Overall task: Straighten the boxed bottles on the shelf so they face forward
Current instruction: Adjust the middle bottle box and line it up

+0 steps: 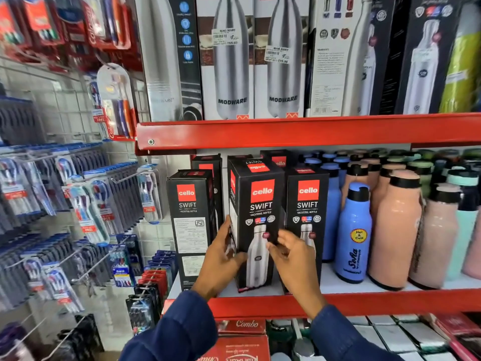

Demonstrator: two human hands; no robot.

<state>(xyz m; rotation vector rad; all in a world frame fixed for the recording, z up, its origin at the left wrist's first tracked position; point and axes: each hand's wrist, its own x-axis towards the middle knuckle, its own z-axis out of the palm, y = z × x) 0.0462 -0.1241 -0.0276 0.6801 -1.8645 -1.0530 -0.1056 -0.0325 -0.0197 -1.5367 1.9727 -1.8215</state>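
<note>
Three black Cello Swift bottle boxes stand at the front of the red shelf (260, 303). The middle box (256, 204) leans slightly and shows its front with a bottle picture. My left hand (221, 259) grips its left side, and my right hand (291, 254) presses on its lower right front. The left box (190, 225) shows a printed text panel with the logo on top. The right box (308, 201) faces forward, partly behind my right hand. More black boxes (208, 165) stand behind them.
Loose blue bottles (354, 235) and peach bottles (395, 230) crowd the shelf to the right. Tall steel-bottle boxes (231, 61) fill the upper shelf. Toothbrush packs (88, 209) hang on pegs at the left. Red boxes (239, 332) lie on the shelf below.
</note>
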